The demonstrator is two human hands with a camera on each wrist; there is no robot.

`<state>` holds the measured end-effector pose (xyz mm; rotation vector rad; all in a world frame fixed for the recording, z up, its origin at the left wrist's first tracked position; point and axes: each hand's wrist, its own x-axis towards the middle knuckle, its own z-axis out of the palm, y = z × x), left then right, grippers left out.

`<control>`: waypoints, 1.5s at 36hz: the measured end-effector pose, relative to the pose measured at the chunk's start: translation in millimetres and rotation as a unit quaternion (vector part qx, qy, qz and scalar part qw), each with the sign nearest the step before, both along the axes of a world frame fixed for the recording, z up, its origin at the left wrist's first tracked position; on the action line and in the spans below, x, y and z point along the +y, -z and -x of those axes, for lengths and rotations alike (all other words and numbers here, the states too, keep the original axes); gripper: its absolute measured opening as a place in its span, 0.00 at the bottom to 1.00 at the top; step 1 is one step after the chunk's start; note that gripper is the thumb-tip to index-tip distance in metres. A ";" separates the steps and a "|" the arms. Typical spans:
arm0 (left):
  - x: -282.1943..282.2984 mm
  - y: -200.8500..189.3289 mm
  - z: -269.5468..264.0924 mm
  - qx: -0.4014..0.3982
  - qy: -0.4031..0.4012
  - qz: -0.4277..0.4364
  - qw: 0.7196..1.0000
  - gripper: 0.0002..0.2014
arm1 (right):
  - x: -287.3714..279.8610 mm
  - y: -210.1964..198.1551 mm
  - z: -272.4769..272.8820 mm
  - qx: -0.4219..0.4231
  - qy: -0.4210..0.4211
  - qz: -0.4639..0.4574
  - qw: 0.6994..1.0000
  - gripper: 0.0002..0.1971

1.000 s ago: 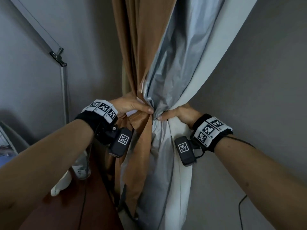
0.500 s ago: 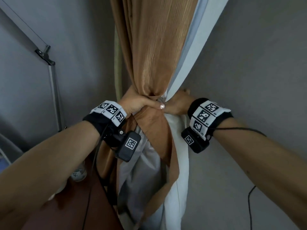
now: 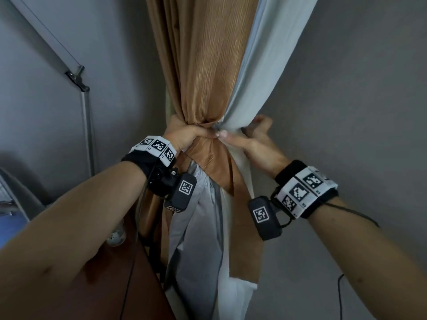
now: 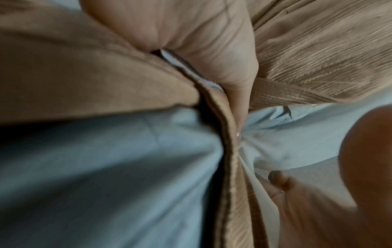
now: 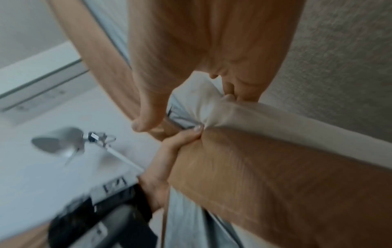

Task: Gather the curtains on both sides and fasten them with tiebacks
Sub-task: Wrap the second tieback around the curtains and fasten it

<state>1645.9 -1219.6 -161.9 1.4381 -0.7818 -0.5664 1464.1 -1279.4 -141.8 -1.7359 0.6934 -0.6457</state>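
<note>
Brown curtain (image 3: 203, 72) with its pale lining (image 3: 261, 72) hangs in the room corner, bunched into one tight waist about mid-height. Left hand (image 3: 184, 137) is wrapped round that waist from the left, fingers curled over the brown folds, thumb tip meeting the other hand at the front. In the left wrist view the thumb (image 4: 212, 50) presses down on a brown strip (image 4: 282, 95), maybe the tieback, crossing the pale cloth; can't tell for sure. Right hand (image 3: 256, 144) is on the right side of the bunch, against the grey wall (image 3: 358, 112): thumb laid along the front of the pale lining, fingers curled behind it, pinching the cloth. Right wrist view shows the same, fingertips (image 5: 229, 94) dug into the white fold, left hand (image 5: 169, 151) clamped just below. Hands close together, touching at the waist.

Below the grip the cloth falls loose, a brown flap (image 3: 221, 169) over silver-grey backing (image 3: 196, 227).

Desk lamp arm (image 3: 85, 116) stands to the left. Reddish-brown table (image 3: 111, 285) corner near left, with a black cable (image 3: 129, 280) over it. Both wrists wear marker bands with small black cameras.
</note>
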 end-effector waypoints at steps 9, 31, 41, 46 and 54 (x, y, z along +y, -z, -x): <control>-1.7 0.7 2.3 -0.012 0.008 -0.013 1.000 0.41 | 7.0 10.4 2.7 0.197 0.022 0.334 0.921 0.28; 22.1 -2.5 -6.9 0.008 0.082 -0.008 0.997 0.47 | -9.4 -1.3 12.0 0.192 0.002 0.311 0.931 0.10; 28.1 -3.3 -9.1 0.021 0.089 -0.010 0.996 0.37 | -8.0 4.0 4.0 0.206 -0.008 0.388 0.898 0.07; 29.7 -2.8 -5.4 0.041 0.094 -0.005 0.995 0.37 | -8.2 4.5 -0.3 0.140 0.068 0.392 0.907 0.09; 33.7 -2.4 -3.9 0.028 0.096 -0.002 0.995 0.23 | -13.8 11.2 -18.0 0.108 0.109 0.288 0.945 0.23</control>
